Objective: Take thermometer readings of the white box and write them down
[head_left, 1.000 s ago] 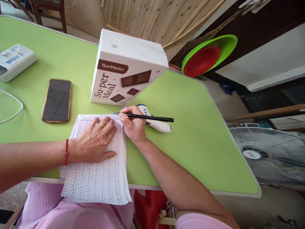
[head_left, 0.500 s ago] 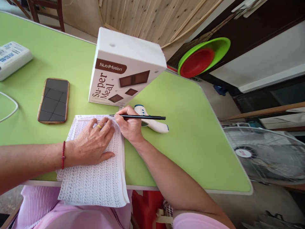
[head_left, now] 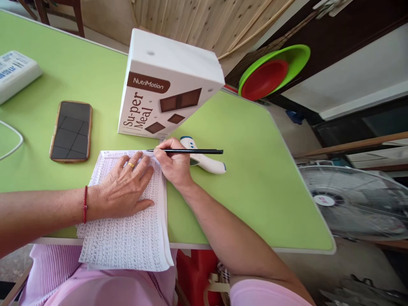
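Head camera view: nearest lies pink clothing (head_left: 111, 289), with the lower end of the handwritten sheets (head_left: 127, 248) hanging over the edge of the green counter (head_left: 242, 191) towards it. The left hand (head_left: 126, 191) rests flat on the sheets, palm down, its fingers loosely side by side and the thumb spread away from them. It wears a gold ring (head_left: 131, 165), and a red bracelet (head_left: 85, 205) circles the wrist. Beside it, at the sheets' upper right corner, the right hand (head_left: 174, 165) pinches a black pen (head_left: 205, 151) between thumb and fingers; the pen lies nearly level, its tip at the top strip of the page, though whether it touches the paper is too small to tell. Just beyond that hand is a white handheld device (head_left: 210, 165), partly covered by the hand and pen. A phone (head_left: 70, 131) lies left of the sheets, and a white NutriMotion box (head_left: 178, 72) stands upright just past their top edge. Farther off are a fan (head_left: 353, 208) on the right, then a red basin (head_left: 264, 80) inside a green basin (head_left: 298, 59), and wooden boards (head_left: 185, 21).
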The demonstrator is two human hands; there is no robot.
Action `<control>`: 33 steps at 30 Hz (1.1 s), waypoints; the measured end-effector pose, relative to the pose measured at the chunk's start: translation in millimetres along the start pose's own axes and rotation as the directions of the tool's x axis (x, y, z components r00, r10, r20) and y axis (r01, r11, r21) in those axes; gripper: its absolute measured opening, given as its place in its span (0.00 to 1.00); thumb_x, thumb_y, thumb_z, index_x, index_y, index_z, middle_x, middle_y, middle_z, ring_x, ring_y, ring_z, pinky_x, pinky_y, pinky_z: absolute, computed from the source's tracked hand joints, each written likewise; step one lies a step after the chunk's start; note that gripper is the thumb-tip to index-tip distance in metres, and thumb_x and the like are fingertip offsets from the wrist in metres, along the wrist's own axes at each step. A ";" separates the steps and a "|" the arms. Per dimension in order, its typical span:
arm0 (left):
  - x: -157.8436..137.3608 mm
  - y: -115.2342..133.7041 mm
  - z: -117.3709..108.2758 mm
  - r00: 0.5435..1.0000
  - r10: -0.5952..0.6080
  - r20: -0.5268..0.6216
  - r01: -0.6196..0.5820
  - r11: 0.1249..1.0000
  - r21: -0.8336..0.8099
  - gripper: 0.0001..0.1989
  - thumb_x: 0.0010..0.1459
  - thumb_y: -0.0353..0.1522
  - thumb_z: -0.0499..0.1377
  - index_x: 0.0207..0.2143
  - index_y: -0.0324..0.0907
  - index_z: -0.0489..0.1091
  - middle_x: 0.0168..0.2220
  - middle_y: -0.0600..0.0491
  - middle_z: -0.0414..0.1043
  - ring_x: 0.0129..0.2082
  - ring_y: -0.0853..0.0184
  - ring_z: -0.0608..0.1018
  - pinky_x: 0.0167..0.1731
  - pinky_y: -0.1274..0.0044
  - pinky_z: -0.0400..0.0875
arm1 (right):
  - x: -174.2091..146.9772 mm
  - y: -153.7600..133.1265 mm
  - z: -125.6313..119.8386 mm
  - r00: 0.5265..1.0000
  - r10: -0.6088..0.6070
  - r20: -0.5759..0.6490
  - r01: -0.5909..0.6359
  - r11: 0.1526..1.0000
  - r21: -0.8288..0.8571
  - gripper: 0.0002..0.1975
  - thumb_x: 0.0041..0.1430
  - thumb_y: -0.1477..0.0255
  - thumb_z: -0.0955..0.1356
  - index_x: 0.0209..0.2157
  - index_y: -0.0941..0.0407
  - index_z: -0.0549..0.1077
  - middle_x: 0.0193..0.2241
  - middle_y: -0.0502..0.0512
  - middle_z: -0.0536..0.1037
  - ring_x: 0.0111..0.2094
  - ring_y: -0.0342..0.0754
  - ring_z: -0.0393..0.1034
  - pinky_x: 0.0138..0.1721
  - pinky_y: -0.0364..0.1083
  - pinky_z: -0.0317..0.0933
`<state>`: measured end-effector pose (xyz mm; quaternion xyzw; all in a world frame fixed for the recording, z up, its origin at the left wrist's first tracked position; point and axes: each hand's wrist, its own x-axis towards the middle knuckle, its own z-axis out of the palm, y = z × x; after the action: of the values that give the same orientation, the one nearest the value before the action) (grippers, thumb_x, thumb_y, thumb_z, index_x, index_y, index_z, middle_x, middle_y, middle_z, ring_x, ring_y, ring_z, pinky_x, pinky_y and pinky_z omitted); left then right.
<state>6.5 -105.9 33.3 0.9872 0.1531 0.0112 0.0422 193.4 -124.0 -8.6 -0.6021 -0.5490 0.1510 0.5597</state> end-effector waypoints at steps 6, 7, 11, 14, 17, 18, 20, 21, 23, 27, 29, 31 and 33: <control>-0.1 -0.6 -0.6 1.000 0.012 -0.006 -0.012 0.999 0.032 0.39 0.69 0.50 0.55 0.65 0.23 0.62 0.68 0.25 0.60 0.69 0.34 0.62 0.63 0.50 0.62 | -0.7 0.9 -1.0 0.999 -0.010 0.032 0.011 1.000 -0.025 0.06 0.57 0.70 0.68 0.27 0.51 0.67 0.22 0.44 0.70 0.24 0.43 0.63 0.28 0.45 0.62; -0.3 -0.5 -0.5 1.000 0.012 -0.009 -0.011 0.999 0.034 0.39 0.69 0.50 0.56 0.65 0.23 0.62 0.67 0.25 0.60 0.69 0.34 0.62 0.63 0.51 0.62 | -0.8 1.0 -0.9 0.999 -0.010 0.038 0.012 0.999 -0.032 0.06 0.57 0.70 0.68 0.27 0.51 0.67 0.22 0.44 0.70 0.24 0.43 0.63 0.29 0.45 0.62; -0.4 -0.3 -0.2 1.000 0.009 -0.003 -0.009 0.999 0.035 0.39 0.69 0.50 0.56 0.65 0.24 0.62 0.67 0.26 0.61 0.69 0.35 0.62 0.62 0.51 0.62 | -0.5 0.5 0.0 0.999 -0.014 0.043 0.016 0.999 -0.032 0.05 0.56 0.69 0.68 0.27 0.51 0.68 0.22 0.45 0.71 0.24 0.44 0.63 0.29 0.45 0.62; -0.2 -0.3 -0.1 1.000 0.014 0.001 -0.014 0.999 0.038 0.39 0.69 0.50 0.55 0.66 0.23 0.61 0.67 0.25 0.60 0.69 0.34 0.61 0.63 0.51 0.62 | -0.1 -0.4 0.7 0.999 -0.008 0.044 0.009 1.000 -0.027 0.05 0.55 0.69 0.68 0.27 0.51 0.68 0.22 0.45 0.71 0.24 0.44 0.63 0.28 0.45 0.62; -0.1 -0.3 0.4 1.000 0.015 -0.006 -0.015 0.999 0.039 0.40 0.69 0.50 0.55 0.66 0.23 0.60 0.67 0.24 0.60 0.69 0.34 0.62 0.63 0.51 0.61 | 0.0 -0.9 1.0 0.998 0.011 0.054 -0.009 0.999 -0.034 0.06 0.56 0.68 0.68 0.27 0.51 0.67 0.22 0.45 0.71 0.24 0.44 0.63 0.28 0.45 0.63; -0.1 -0.2 0.7 1.000 0.013 -0.008 -0.013 0.999 0.039 0.40 0.69 0.50 0.56 0.66 0.23 0.60 0.67 0.24 0.60 0.69 0.35 0.62 0.63 0.51 0.61 | -0.1 -0.9 1.0 0.998 0.017 0.056 -0.015 0.999 -0.040 0.06 0.56 0.68 0.68 0.27 0.51 0.67 0.22 0.45 0.71 0.24 0.44 0.63 0.29 0.45 0.63; -0.1 0.1 1.2 1.000 0.011 -0.010 -0.011 0.999 0.036 0.40 0.69 0.50 0.56 0.67 0.23 0.60 0.68 0.24 0.60 0.70 0.35 0.62 0.63 0.52 0.61 | -0.1 -0.7 0.8 0.998 0.023 0.060 -0.020 0.998 -0.054 0.06 0.56 0.67 0.67 0.27 0.51 0.67 0.22 0.45 0.70 0.25 0.44 0.63 0.29 0.45 0.63; 0.0 0.2 1.4 1.000 0.010 -0.011 -0.010 0.999 0.032 0.40 0.69 0.50 0.56 0.67 0.23 0.59 0.68 0.24 0.60 0.70 0.35 0.62 0.63 0.52 0.61 | -0.2 -0.7 0.6 0.998 0.022 0.063 -0.018 0.998 -0.060 0.06 0.56 0.67 0.67 0.27 0.51 0.67 0.22 0.45 0.70 0.25 0.44 0.62 0.29 0.45 0.63; 0.1 0.4 1.6 1.000 0.006 -0.012 -0.006 1.000 0.020 0.40 0.68 0.50 0.56 0.67 0.23 0.59 0.68 0.24 0.60 0.70 0.35 0.61 0.63 0.52 0.61 | -0.1 -0.8 0.2 0.997 0.016 0.077 -0.011 0.998 -0.069 0.06 0.57 0.68 0.67 0.27 0.51 0.68 0.23 0.45 0.70 0.25 0.44 0.62 0.30 0.45 0.63; 0.0 0.3 1.2 1.000 0.003 -0.004 -0.003 1.000 0.017 0.40 0.68 0.50 0.56 0.67 0.24 0.59 0.68 0.24 0.59 0.70 0.35 0.61 0.64 0.51 0.60 | 0.4 -1.8 -0.3 0.996 0.006 0.091 0.000 0.998 -0.068 0.05 0.57 0.68 0.68 0.28 0.51 0.68 0.23 0.45 0.70 0.25 0.44 0.62 0.30 0.45 0.63; 0.0 0.1 1.0 1.000 0.005 0.001 -0.005 1.000 0.023 0.40 0.68 0.50 0.56 0.67 0.23 0.59 0.68 0.24 0.59 0.70 0.35 0.61 0.64 0.51 0.60 | 0.7 -2.3 -0.2 0.996 -0.003 0.084 0.007 0.998 -0.058 0.05 0.56 0.68 0.68 0.27 0.51 0.68 0.22 0.45 0.70 0.25 0.43 0.62 0.29 0.45 0.62; -0.1 -0.1 1.0 1.000 0.008 -0.001 -0.008 1.000 0.027 0.41 0.69 0.50 0.56 0.67 0.22 0.59 0.68 0.24 0.59 0.70 0.35 0.61 0.63 0.51 0.61 | 0.8 -2.5 0.1 0.997 -0.002 0.080 0.007 0.998 -0.057 0.06 0.56 0.68 0.67 0.27 0.51 0.67 0.22 0.44 0.70 0.24 0.43 0.62 0.29 0.45 0.62; 0.0 -0.3 1.2 1.000 0.012 -0.007 -0.012 1.000 0.028 0.41 0.69 0.50 0.56 0.67 0.22 0.59 0.68 0.24 0.60 0.70 0.35 0.61 0.63 0.51 0.61 | 0.8 -2.5 0.3 0.997 0.007 0.079 -0.002 0.998 -0.065 0.06 0.56 0.68 0.67 0.27 0.51 0.67 0.22 0.44 0.70 0.24 0.43 0.62 0.29 0.45 0.62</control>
<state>6.4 -105.7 32.1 0.9886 0.1476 0.0130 0.0277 192.2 -123.7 -6.2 -0.6145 -0.5742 0.1582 0.5174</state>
